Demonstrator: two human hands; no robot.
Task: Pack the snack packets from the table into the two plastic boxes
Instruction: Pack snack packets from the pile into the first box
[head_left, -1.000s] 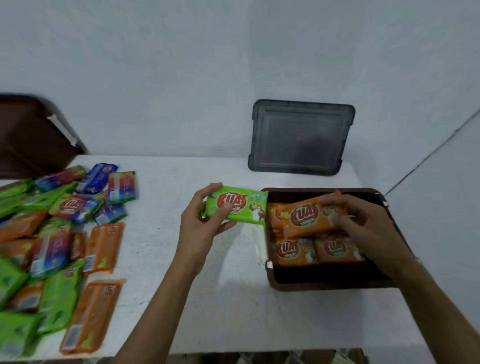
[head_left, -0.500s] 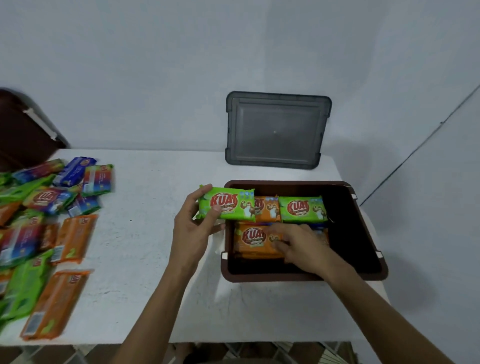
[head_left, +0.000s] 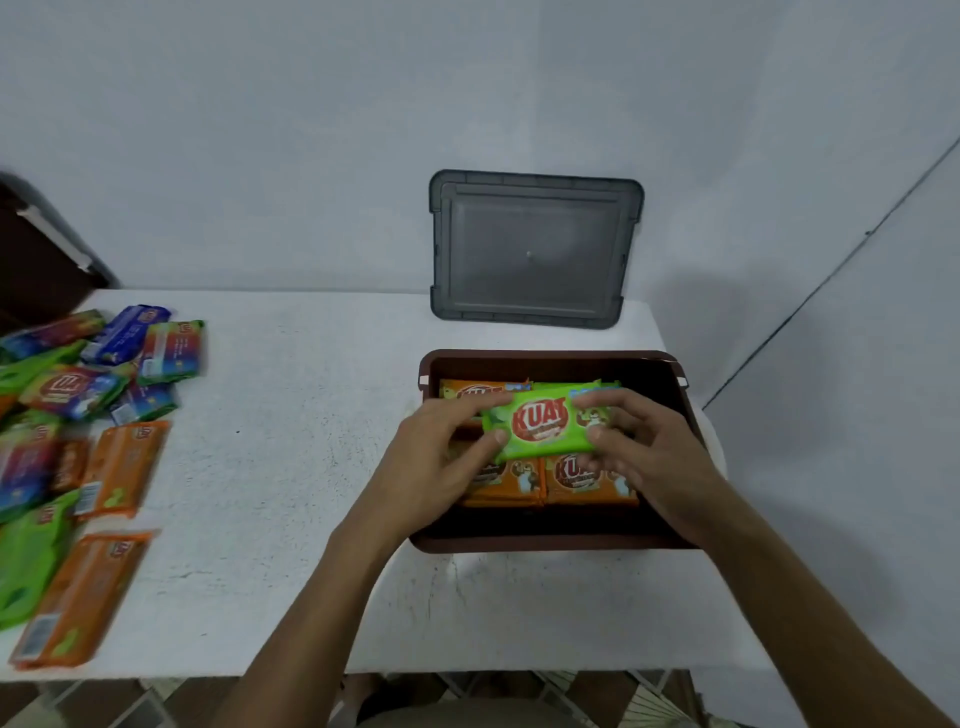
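Green packet (head_left: 545, 427) has moved from the left rim to over the middle of the brown box (head_left: 550, 544). Right hand (head_left: 655, 457) has come off the orange packets (head_left: 586, 480) to meet it. Left hand (head_left: 434, 460) and right hand now pinch its two ends, fingers (head_left: 475, 410) curled on it. Loose packets (head_left: 111, 467) lie at the left of the desk (head_left: 291, 467). Grey lid (head_left: 530, 249) leans on the wall behind the box.

Left hand (head_left: 431, 460) and right hand (head_left: 649, 452) close together, forearms outstretched, fingers (head_left: 605, 405) curled on opposite ends of green packet (head_left: 540, 423).
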